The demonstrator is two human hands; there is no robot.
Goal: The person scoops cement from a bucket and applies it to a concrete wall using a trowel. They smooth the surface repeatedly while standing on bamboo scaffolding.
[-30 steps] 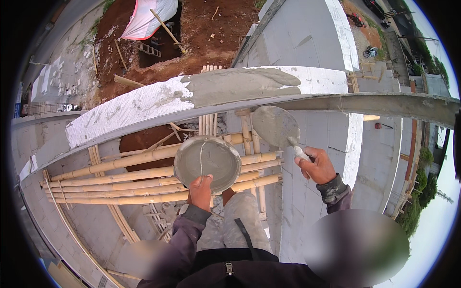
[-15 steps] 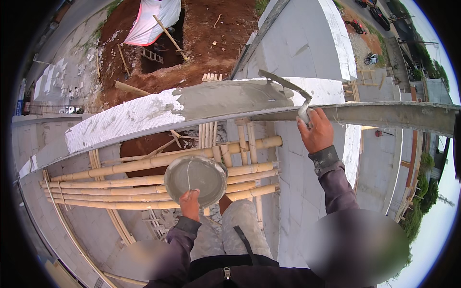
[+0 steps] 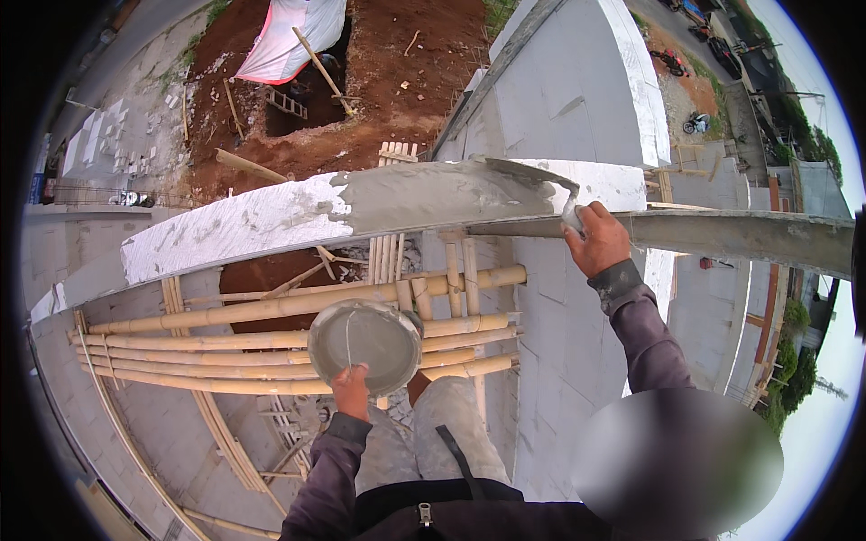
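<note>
My right hand (image 3: 599, 240) is closed round the handle of a trowel (image 3: 528, 173). Its blade lies low against the wet grey mortar (image 3: 415, 198) spread along the top of a white block wall (image 3: 244, 219). At the lower middle, my left hand (image 3: 351, 389) grips the wire handle of a round bucket (image 3: 322, 335), which hangs in front of my legs. Grey mortar (image 3: 383, 347) fills much of the bucket. Bare white block top shows on both sides of the mortar strip.
Bamboo scaffold poles (image 3: 207, 317) run below the wall under the bucket. A grey beam (image 3: 749, 236) meets the wall at the right. Another block wall (image 3: 577, 99) rises beyond. Past the wall, red soil surrounds a pit with a ladder (image 3: 287, 104) and a white tarp (image 3: 293, 36).
The trowel blade has come down from a raised tilt to lie nearly flat on the mortar. My right hand has shifted slightly right and down. The bucket stays in my left hand.
</note>
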